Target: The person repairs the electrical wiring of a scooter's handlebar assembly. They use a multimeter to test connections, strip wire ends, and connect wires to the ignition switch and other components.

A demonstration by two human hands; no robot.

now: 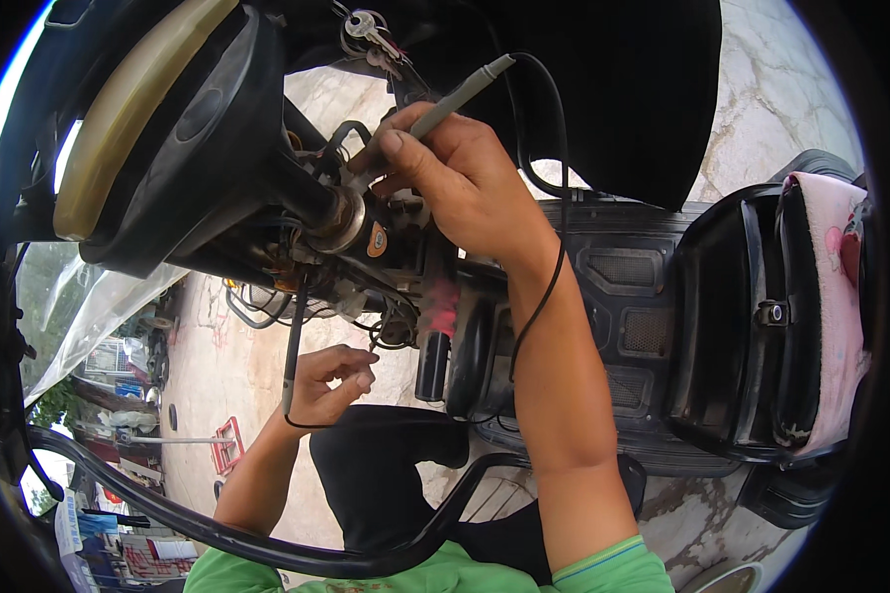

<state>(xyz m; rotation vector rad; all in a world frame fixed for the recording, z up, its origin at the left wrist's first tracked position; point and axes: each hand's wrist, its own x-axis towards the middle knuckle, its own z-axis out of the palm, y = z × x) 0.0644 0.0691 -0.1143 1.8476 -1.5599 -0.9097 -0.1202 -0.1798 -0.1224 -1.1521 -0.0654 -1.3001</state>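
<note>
My right hand [455,173] is closed around a slim grey test probe [465,94] with a black lead. Its tip end is hidden among wiring beside the steering column [344,219] of a black scooter-like vehicle. Lower down, my left hand [334,381] is curled, with thumb and forefinger close together just below some loose dark wires [394,331]. Whether a wire end lies in that pinch is too small to make out. Next to it stands a second probe [293,358], upper end in the wiring, its lead bending behind my left wrist.
A bunch of keys [371,35] hangs at the top. The headlight housing [198,138] fills the upper left. At right are a ribbed footboard [633,296] and black seat with a pink cover [816,316]. A curved black bar [218,529] crosses in front of me.
</note>
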